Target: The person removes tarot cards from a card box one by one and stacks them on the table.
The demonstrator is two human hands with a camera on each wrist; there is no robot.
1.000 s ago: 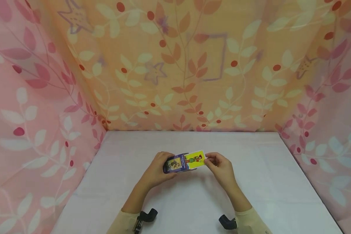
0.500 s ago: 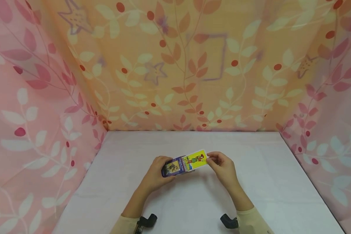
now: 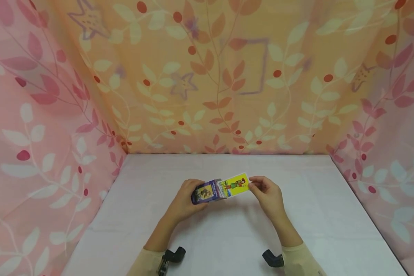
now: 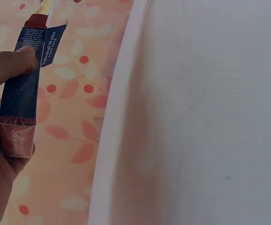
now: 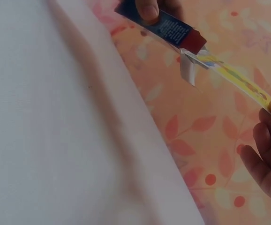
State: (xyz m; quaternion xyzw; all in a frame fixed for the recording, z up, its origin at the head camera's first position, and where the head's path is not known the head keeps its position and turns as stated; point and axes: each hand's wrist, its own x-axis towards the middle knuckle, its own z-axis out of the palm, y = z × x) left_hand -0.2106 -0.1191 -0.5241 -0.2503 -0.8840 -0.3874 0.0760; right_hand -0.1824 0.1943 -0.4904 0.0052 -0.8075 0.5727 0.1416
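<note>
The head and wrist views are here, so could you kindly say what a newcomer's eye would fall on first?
Probably the bright yellow tarot card, sticking out of the open end of the dark blue Universal Waite box, its outer end pinched by the right hand. Next might come the left hand gripping that box over the white table. Behind, the orange leaf-patterned cloth fills the upper middle of the head view.

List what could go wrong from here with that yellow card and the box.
The right hand pinches the yellow card only at its outer end, so it might slip or bend.
The box's open flap sticks out near the card and could snag or crease.
The left hand grips the box; squeezing too hard might dent it.
</note>
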